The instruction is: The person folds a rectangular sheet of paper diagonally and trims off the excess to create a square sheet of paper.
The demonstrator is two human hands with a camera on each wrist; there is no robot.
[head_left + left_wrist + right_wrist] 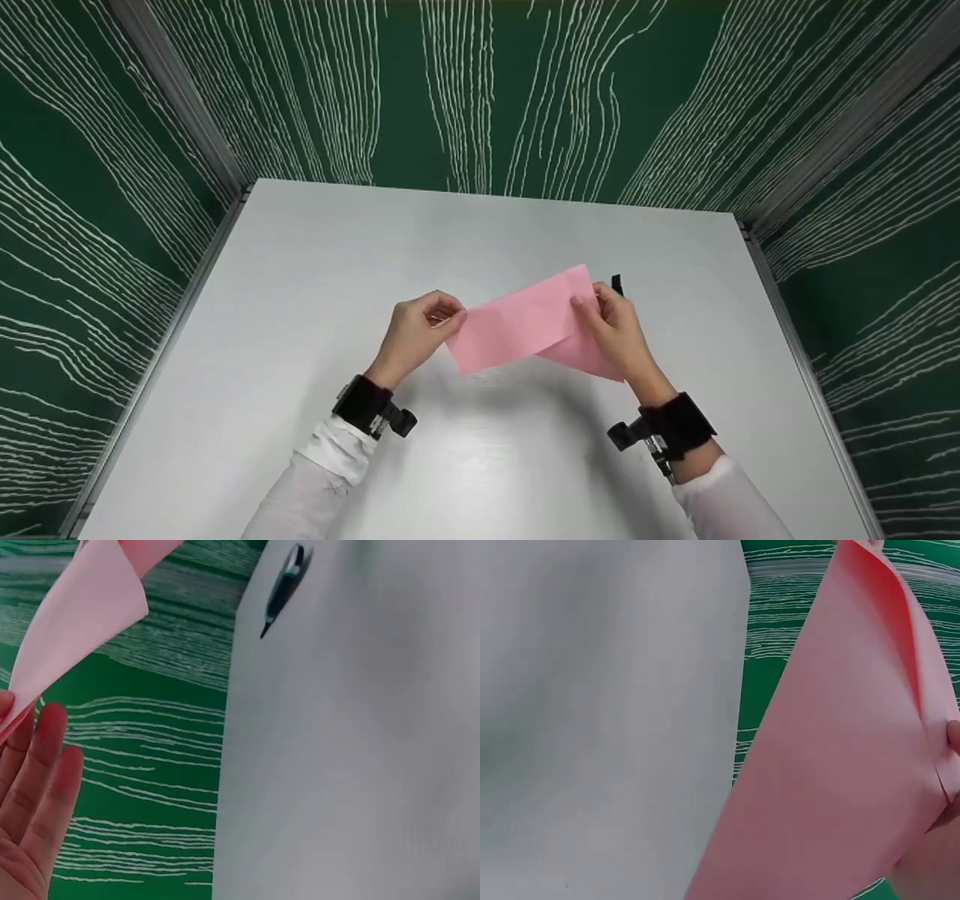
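From here I count one left hand [416, 330], one right hand [621, 330], two wristbands [363, 403], two sleeves [304, 484], one table [337, 240], one dark tool [283, 591], and pink paper [517, 322], sheet count unclear.

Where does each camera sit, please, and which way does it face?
Head: head-worn, facing forward and down at pink paper and white table; left hand, right hand, sleeves show.
Left wrist: worn there, facing the pink paper and a dark slender object; part of the left hand shows.
Right wrist: worn there, facing the pink paper; part of the right hand shows.
Both wrist views share pink paper, white table and green wall.
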